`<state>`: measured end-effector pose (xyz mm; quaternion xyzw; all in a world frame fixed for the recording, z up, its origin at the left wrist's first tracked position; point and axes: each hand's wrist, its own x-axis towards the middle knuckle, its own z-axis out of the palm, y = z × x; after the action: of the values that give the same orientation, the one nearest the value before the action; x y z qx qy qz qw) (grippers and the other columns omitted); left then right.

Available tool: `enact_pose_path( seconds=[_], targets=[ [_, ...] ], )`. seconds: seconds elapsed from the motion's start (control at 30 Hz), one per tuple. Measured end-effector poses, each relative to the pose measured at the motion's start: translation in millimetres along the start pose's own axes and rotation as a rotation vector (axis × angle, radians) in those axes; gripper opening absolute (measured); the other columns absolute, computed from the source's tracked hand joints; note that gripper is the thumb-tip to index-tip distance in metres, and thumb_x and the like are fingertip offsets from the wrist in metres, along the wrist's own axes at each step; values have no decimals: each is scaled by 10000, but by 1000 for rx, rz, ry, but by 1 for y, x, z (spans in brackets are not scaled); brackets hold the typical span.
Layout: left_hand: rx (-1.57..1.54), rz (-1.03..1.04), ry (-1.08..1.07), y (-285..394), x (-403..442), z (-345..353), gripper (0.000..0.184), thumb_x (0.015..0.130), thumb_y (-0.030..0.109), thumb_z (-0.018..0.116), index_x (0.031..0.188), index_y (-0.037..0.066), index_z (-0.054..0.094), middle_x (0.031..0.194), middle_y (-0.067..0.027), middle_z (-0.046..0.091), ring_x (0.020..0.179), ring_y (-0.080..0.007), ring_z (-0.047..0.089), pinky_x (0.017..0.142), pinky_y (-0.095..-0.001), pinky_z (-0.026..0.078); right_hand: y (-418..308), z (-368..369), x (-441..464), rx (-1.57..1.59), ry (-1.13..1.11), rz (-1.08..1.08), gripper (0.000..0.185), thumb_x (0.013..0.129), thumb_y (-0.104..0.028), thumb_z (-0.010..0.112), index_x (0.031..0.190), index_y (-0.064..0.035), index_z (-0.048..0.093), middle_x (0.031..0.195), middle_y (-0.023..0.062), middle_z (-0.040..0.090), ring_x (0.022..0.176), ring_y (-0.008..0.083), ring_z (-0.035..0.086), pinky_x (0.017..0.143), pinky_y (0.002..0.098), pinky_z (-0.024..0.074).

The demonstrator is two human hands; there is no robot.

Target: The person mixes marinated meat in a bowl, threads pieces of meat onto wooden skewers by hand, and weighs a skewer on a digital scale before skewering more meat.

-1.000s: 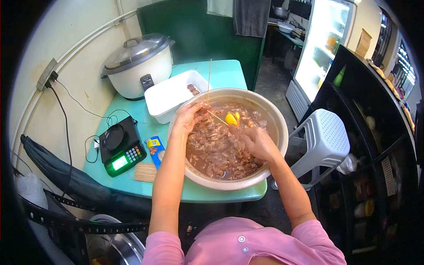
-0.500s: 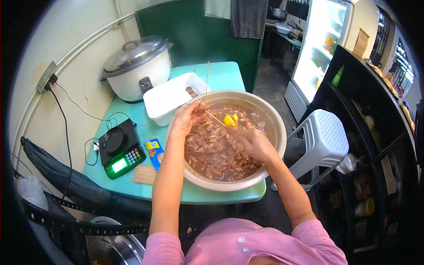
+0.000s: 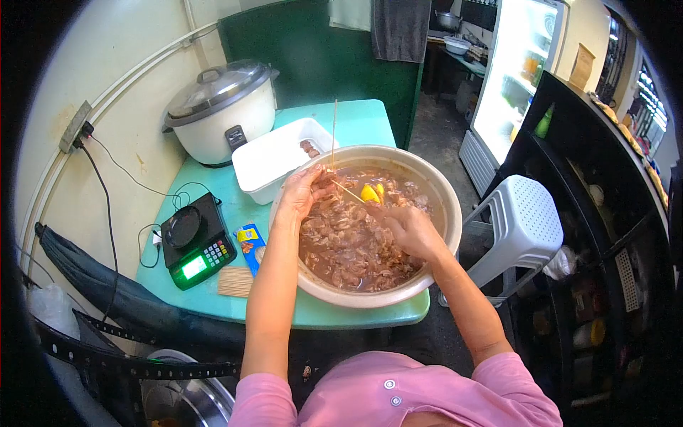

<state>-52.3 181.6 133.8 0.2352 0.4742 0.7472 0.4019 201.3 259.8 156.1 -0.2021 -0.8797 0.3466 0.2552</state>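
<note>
A large round basin [image 3: 450, 213] holds raw meat pieces [image 3: 348, 249] in brownish liquid, with yellow citrus pieces [image 3: 370, 193] on top. My left hand [image 3: 306, 191] is closed at the basin's upper left, pinching meat by a thin wooden skewer. My right hand [image 3: 409, 229] is closed over the meat, its fingers on the lower end of a short slanting stick [image 3: 347, 190]. A second thin skewer [image 3: 334, 132] stands upright beside my left fingers. Behind the basin, a white tray [image 3: 274, 160] contains a few meat pieces [image 3: 309, 149] at its right end.
On the green table [image 3: 356, 114] are a rice cooker [image 3: 224, 114], a black scale [image 3: 196, 238], a blue packet [image 3: 250, 245] and a bundle of skewers [image 3: 235, 281]. A white plastic stool [image 3: 526, 220] stands right of the basin, beside dark shelves [image 3: 569, 185].
The view has shifted slightly, so the basin and table sit a little lower. Both hands keep nearly the same grip and place over the basin.
</note>
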Motion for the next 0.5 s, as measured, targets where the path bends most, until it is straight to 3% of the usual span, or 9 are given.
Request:
enact_pose_path(
  seconds=[0.17,0.23,0.37,0.43,0.5],
  targets=[
    [-61,-19,-15,0,1,1,185,907,147,543,1017,4,587,953,-115,637,865,-207,636,702,-335,570,4,3,0,25,16,-1,195,791,-117,511,839,-1,660,777,225,630,770,371,624,724,429,479],
    [-25,-30,-89,-3,5,-3,219,929,203,507,1053,38,580,990,-94,633,923,-192,619,780,-349,551,15,8,2,8,11,-46,216,794,-114,510,909,-23,669,796,231,625,778,379,619,725,426,479],
    [-77,-58,-105,-3,4,0,204,936,195,488,1034,39,575,976,-98,638,919,-202,623,774,-343,552,-1,2,0,89,73,-120,261,797,-109,510,1003,-56,662,818,238,620,783,385,614,728,424,479],
    [-95,-71,-116,0,0,5,183,928,180,505,1024,42,576,968,-103,643,921,-218,630,770,-350,553,-6,-2,-1,-14,-33,-5,216,826,-69,512,988,3,636,809,225,636,751,302,642,708,373,474],
    [-140,-75,-76,-1,-1,9,167,916,171,529,1016,47,579,967,-109,645,930,-230,633,771,-352,554,-6,-1,-1,21,-11,-56,198,825,-66,516,961,13,637,773,222,632,720,309,637,678,372,477]
  ],
)
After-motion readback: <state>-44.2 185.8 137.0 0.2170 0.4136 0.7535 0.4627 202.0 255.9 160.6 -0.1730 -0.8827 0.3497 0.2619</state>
